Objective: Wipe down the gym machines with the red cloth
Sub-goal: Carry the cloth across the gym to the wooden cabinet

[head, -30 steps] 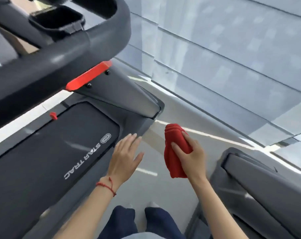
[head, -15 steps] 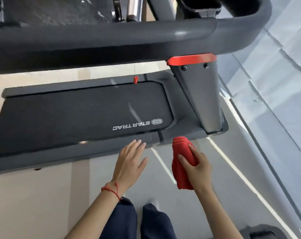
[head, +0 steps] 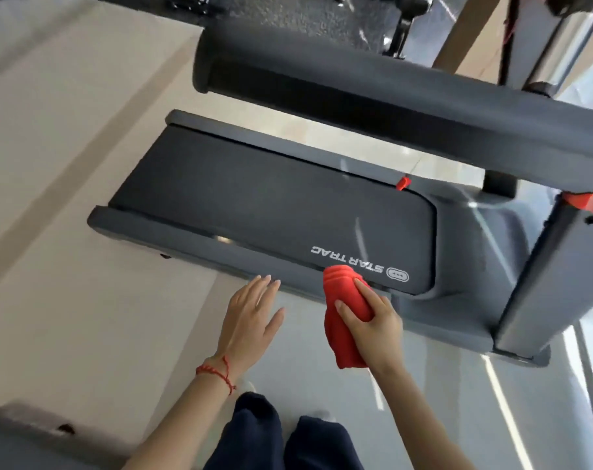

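Folded red cloth (head: 346, 320), bunched, hanging

Treadmill (head: 288, 205): dark grey, lying across the frame, black belt bearing white "STAR TRAC" lettering (head: 347, 262); thick grey handrail (head: 390, 106) crossing above it; red trim (head: 583, 200) showing at the right upright.

Red cloth (head: 344, 330): folded, hanging down from the grip, its top edge overlapping the near side rail (head: 186, 244) in this view.

Right hand (head: 373, 327): gripping the cloth, fingers wrapping over it.

Left hand (head: 251, 317): hovering flat, fingers extended toward the rail, holding nothing; red string bracelet (head: 217, 373) sitting on its wrist.

Dark trouser legs (head: 281, 439): standing on the pale floor (head: 68, 300).
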### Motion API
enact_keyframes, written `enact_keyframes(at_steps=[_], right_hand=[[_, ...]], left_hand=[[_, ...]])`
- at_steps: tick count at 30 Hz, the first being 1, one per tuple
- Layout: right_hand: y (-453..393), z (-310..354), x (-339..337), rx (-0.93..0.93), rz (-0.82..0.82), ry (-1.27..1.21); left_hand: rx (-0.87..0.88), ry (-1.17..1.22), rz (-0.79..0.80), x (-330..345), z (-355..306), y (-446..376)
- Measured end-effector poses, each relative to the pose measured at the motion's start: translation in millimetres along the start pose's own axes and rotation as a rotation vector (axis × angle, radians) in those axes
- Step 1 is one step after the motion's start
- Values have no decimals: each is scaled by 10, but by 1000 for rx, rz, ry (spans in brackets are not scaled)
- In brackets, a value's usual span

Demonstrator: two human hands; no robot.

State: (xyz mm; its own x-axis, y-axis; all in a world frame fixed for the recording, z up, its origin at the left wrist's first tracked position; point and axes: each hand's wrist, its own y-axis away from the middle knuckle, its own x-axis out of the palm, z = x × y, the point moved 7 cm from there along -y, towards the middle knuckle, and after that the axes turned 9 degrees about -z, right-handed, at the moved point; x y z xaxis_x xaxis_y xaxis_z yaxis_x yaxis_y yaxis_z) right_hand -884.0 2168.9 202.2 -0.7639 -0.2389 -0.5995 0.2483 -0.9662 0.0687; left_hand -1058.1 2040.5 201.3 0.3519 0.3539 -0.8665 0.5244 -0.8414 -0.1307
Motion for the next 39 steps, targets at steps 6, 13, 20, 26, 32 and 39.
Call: enact_keyframes(at_steps=[6,13,20,26,32,39], right_hand=[[92,522,732,-106,133,26],[259,1137,1583,-284,374,60],[363,1690,2398,-502,615,82],[424,2025,3031,-604,805,82],[540,2276,3544,-636,931,69],[852,2652,4203,-676,995,66]], left_hand=[[-165,-13,-86,-408,722,172],[-425,-38,-203,-787,1424,598],[-724,-74,-285,-1090,1902,945],[-980,-92,-315,-1267,2198,1160],[-1118,-85,-371,-1366,2441,1292],[-1183,-94,-458,-1610,2999,1438]])
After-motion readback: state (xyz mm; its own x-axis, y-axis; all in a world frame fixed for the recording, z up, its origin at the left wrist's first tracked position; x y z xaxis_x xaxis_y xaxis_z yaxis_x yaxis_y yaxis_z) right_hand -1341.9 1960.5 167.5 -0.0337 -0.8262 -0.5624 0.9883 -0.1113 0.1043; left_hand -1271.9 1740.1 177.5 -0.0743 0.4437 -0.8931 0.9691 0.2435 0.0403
